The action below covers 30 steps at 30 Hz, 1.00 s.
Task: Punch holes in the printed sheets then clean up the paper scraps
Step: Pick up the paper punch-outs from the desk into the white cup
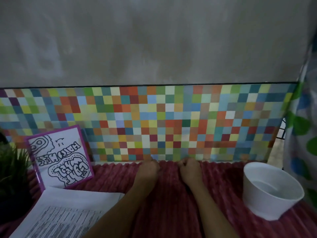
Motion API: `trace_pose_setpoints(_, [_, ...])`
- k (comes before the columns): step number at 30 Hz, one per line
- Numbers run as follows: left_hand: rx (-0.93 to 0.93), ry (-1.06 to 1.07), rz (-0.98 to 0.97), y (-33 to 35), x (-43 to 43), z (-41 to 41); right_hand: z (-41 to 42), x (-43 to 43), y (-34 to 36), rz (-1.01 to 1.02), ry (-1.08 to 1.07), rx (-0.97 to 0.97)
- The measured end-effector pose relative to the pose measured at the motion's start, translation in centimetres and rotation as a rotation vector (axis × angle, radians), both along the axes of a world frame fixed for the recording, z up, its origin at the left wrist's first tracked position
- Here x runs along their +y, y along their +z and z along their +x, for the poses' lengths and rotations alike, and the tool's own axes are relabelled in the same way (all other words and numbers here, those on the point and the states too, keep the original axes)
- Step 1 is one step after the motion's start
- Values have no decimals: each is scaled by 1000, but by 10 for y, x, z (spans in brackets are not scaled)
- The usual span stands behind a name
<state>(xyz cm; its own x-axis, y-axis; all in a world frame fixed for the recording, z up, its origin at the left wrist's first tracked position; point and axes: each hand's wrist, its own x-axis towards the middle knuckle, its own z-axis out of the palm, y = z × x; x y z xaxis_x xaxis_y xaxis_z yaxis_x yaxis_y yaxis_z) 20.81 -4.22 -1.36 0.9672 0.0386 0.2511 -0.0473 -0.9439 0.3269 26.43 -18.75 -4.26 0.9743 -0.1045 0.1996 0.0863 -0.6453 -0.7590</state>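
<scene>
Both hands, left hand [148,167] and right hand [190,168], pinched the red cloth [171,194] edge left of the white bowl [267,191], maybe to straighten it

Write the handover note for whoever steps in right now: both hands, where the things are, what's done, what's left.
Left hand: at the far edge of the red cloth, fingers curled down against it; whether it pinches anything is unclear.
Right hand: beside it, same pose, same doubt.
Printed sheets: stacked near left, partly under the left forearm.
White bowl: on the cloth at right; contents unclear.
Purple-framed drawing: leaning on the checkered panel, behind the sheets.
No hole punch in view, and no punched holes or scraps can be made out.
Left: cannot confirm punching; check sheets, then gather scraps.
</scene>
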Motion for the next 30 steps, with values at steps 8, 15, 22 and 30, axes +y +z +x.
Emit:
trace_pose_setpoints(8, [-194,35,-134,54,20,-20,-28,-33,109,246,35,-196])
trace_pose_setpoints(15, [-282,-280,-406,93,-94,-24,-77,-154,169,62,-8,-143])
trace_pose_setpoints(22, [-138,-417,-432,67,-215,-35,-100,-222,119,-144,-106,28])
trace_pose_setpoints(30, [-185,-352,-366,55,-237,-48,-109,-240,116,-63,-63,57])
